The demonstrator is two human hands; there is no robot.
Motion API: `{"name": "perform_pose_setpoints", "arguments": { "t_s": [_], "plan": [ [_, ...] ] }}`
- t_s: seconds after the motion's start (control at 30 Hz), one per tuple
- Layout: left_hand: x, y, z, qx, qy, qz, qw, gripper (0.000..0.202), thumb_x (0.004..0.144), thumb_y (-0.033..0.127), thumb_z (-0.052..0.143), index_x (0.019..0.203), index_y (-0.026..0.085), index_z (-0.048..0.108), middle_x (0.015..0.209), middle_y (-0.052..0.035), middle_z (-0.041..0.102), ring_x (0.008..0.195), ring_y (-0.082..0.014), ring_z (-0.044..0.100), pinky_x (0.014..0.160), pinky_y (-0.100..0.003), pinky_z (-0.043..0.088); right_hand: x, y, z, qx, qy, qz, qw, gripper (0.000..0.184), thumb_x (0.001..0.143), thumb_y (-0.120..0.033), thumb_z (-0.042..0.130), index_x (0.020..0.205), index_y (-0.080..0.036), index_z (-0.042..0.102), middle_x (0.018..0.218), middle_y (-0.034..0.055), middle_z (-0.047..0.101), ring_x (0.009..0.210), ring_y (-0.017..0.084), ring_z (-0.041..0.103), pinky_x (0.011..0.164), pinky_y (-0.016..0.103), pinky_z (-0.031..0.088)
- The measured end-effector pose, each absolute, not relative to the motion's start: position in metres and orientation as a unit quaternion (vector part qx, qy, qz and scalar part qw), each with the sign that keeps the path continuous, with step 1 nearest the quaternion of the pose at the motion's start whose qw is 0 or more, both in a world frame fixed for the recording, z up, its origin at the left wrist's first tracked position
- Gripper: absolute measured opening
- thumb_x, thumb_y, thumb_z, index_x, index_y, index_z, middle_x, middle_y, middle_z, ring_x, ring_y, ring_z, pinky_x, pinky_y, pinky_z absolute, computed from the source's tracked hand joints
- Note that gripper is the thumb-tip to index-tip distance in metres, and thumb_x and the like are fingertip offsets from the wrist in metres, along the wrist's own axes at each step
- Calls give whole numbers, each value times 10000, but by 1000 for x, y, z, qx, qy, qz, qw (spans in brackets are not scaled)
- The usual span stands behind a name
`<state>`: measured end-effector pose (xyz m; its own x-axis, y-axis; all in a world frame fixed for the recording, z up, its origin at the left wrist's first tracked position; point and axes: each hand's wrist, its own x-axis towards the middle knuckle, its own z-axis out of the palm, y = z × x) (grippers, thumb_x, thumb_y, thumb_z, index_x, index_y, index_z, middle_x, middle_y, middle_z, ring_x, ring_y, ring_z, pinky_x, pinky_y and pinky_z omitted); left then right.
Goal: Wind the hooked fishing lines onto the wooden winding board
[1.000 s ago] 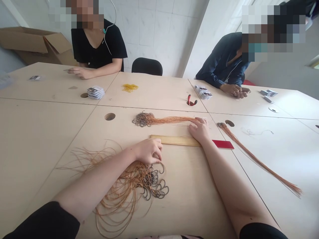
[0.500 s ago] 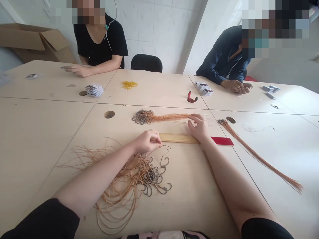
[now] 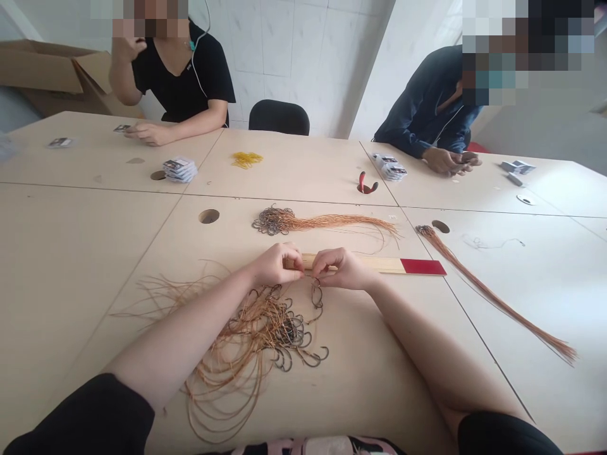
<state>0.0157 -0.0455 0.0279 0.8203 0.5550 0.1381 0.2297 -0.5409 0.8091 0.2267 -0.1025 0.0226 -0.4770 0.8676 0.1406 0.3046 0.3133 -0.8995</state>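
Observation:
My left hand (image 3: 281, 264) is closed in a pinch on a fish hook (image 3: 317, 296). Close beside it my right hand (image 3: 342, 268) pinches at the same hook; the exact contact is hidden by the fingers. Another hook seems to hang with it. Below and left lies a tangled pile of fish hooks (image 3: 290, 330) with loose orange lines (image 3: 227, 379). Behind both hands is a long flat wooden strip (image 3: 379, 264) with a red end (image 3: 423, 267). Farther off, a neat bundle of hooks (image 3: 275, 220) lies with its orange lines (image 3: 336, 222) stretched to the right.
Another bundle of orange lines (image 3: 497, 297) runs diagonally at right. Red-handled pliers (image 3: 365, 184) stand in a table hole. Yellow bands (image 3: 246, 159) and stacked packets (image 3: 180, 170) lie farther back. Two people sit opposite, one in black (image 3: 208, 69), one in blue (image 3: 417, 104).
My right hand has come left from the far bundle's line ends to the hook at my left hand, and its fingers have closed. The person in black has raised one hand toward the head.

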Motion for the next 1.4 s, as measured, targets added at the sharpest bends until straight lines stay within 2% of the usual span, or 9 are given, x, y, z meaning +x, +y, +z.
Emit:
{"name": "perform_pose_setpoints", "arguments": {
  "t_s": [0.3,0.43,0.63,0.93,1.1,1.4],
  "plan": [
    [16,-44,25,877,202,178,398,79,706,212,636,679,163,692,740,-40,587,764,-154,546,707,-278,440,229,-99,17,-401,-736,428,338,107,746,-307,685,782,-209,706,795,34,631,676,127,543,583,272,416],
    [16,-44,25,881,198,179,391,99,711,190,634,770,166,709,795,-45,605,810,-160,545,738,-282,439,228,-99,15,-395,-738,428,340,153,799,-330,634,863,-219,718,861,48,642,711,131,558,619,277,437],
    [18,-42,20,890,180,169,382,110,718,246,653,765,172,719,814,-53,614,837,-168,548,783,-299,434,227,-98,11,-371,-721,459,362,142,787,-305,654,886,-227,719,857,43,646,737,136,578,647,281,458],
    [20,-42,18,875,217,191,387,94,721,194,627,736,163,714,688,-25,579,722,-135,522,675,-255,410,229,-97,5,-373,-721,460,360,138,786,-311,657,879,-228,716,860,47,642,712,134,570,621,285,448],
    [19,-40,17,843,234,196,444,128,731,253,644,720,147,715,708,-31,581,697,-124,521,631,-244,401,230,-96,5,-379,-717,459,363,128,777,-311,666,837,-206,706,800,41,631,663,124,544,578,274,415],
    [19,-43,23,806,258,207,490,140,708,276,675,728,149,730,727,-35,584,657,-109,516,595,-240,393,235,-93,6,-366,-708,477,371,148,776,-330,662,830,-196,695,806,45,637,699,136,550,629,292,435]
  ]
}}
